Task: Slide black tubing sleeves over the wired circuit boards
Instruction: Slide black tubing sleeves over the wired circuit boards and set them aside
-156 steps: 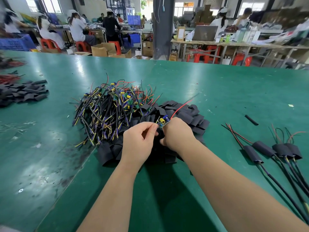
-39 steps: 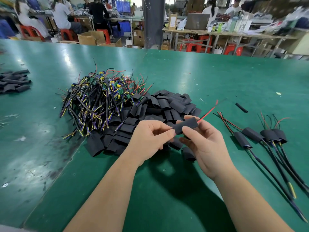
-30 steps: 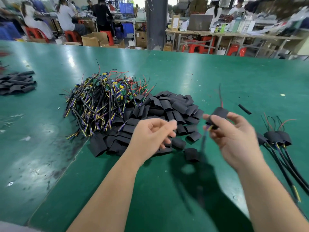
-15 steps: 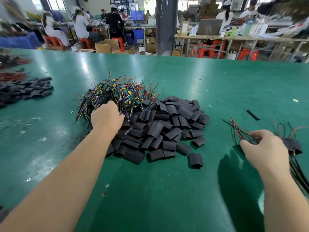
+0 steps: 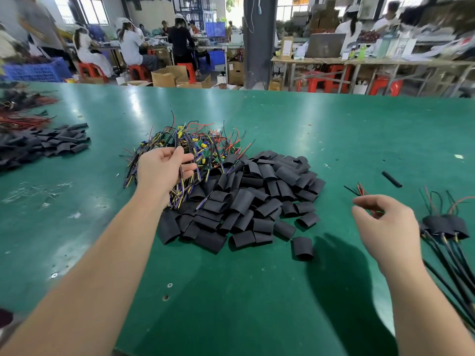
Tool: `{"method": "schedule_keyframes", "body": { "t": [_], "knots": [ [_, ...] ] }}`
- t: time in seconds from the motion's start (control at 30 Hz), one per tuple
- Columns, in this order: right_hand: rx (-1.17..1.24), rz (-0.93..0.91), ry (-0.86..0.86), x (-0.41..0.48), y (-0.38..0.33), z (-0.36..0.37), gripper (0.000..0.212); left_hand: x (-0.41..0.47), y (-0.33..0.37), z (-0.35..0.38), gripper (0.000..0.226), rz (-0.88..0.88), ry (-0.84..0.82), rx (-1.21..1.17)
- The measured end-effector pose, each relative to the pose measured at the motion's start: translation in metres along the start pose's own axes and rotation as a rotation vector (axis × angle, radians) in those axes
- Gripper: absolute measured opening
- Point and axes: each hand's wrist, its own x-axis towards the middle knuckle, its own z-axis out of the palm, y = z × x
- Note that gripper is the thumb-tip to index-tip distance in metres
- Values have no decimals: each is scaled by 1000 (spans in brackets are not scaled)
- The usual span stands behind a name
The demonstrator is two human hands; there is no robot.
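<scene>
A: What is the person's left hand (image 5: 164, 173) doing?
B: It is over the heap of wired circuit boards (image 5: 205, 147). Its thumb and fingers are bent and pinch one black wire (image 5: 181, 176) from the heap.
A: And the right hand (image 5: 385, 222)?
B: It hangs above the green table (image 5: 257, 304), well apart from the left one. Its fingers are loosely bent and apart, and they hold nothing.
A: Where are the black tubing sleeves (image 5: 257, 196)?
B: In a big heap between the hands, touching the boards. One lone sleeve (image 5: 303, 247) lies just beside the heap.
A: What is near the right hand?
B: Some sleeved boards (image 5: 447, 224) with long black cords.
</scene>
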Motion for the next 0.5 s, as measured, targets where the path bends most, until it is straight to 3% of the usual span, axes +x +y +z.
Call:
{"method": "schedule_keyframes", "body": {
  "t": [0.23, 0.33, 0.4, 0.5],
  "knots": [
    [407, -18, -304, -22, -20, 17, 25, -71, 6, 7, 16, 153, -240, -120],
    [745, 82, -549, -30, -28, 20, 20, -94, 5, 7, 19, 153, -568, 57],
    [974, 138, -668, -34, -32, 20, 42, -103, 2, 8, 22, 120, -762, 195],
    [1131, 181, -674, -35, -37, 18, 48, -110, -1, 13, 28, 137, -920, 427]
  ]
}}
